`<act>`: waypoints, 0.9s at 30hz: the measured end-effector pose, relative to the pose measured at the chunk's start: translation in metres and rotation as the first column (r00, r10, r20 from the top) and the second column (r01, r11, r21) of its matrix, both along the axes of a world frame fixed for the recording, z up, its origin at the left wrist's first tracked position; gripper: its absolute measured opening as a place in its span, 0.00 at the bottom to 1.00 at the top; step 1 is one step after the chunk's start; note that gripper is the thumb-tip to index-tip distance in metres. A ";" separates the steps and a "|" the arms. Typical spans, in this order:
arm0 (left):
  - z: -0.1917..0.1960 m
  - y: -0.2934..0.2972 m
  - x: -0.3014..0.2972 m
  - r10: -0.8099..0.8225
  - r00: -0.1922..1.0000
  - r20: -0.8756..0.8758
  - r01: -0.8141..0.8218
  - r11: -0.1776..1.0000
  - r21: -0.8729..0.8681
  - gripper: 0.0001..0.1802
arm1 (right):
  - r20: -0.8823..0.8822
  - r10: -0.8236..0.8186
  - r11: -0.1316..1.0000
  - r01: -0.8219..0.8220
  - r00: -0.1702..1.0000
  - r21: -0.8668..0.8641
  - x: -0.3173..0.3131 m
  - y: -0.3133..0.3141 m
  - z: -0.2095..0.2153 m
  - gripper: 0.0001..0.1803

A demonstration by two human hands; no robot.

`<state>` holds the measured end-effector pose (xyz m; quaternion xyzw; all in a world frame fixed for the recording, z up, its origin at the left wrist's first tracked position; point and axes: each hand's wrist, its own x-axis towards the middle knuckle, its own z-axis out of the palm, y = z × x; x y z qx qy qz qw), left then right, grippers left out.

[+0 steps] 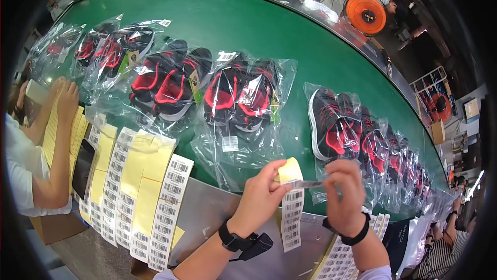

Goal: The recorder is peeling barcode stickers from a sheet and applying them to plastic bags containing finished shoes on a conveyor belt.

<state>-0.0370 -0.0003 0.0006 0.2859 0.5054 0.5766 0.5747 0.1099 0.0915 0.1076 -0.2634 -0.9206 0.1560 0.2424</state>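
My left hand (264,189) pinches a strip of barcode labels (292,223) whose yellow backing curls over at the top. The lower end of the strip hangs down in front of the metal edge. A thin label (309,183), seen nearly edge-on, stretches from the strip to my right hand (344,194). The right fingers are closed on its end and slightly blurred. Beyond the hands, a bagged pair of black and red shoes (240,96) lies on the green conveyor belt (217,13). Another bagged pair (336,124) lies just past my right hand.
More bagged shoes (165,80) line the belt on both sides. Label sheets (168,210) hang over the near metal edge at left, with further label strips (341,256) at right. A co-worker's hands (64,96) are at far left. An orange fan (366,13) stands beyond the belt.
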 end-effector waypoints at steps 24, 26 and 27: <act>0.017 0.003 0.033 -0.059 0.973 0.225 0.057 0.998 0.013 0.29 | 0.030 -0.513 0.498 0.326 0.858 -0.803 -0.106 0.286 -0.081 0.19; 0.015 0.004 0.035 -0.069 0.972 0.225 0.065 0.998 0.023 0.29 | 0.031 -0.528 0.385 0.271 0.849 -0.882 -0.106 0.294 -0.083 0.11; 0.013 0.004 0.035 -0.064 0.972 0.224 0.060 0.998 0.022 0.29 | 0.080 -0.495 0.370 0.294 0.865 -0.881 -0.110 0.295 -0.085 0.08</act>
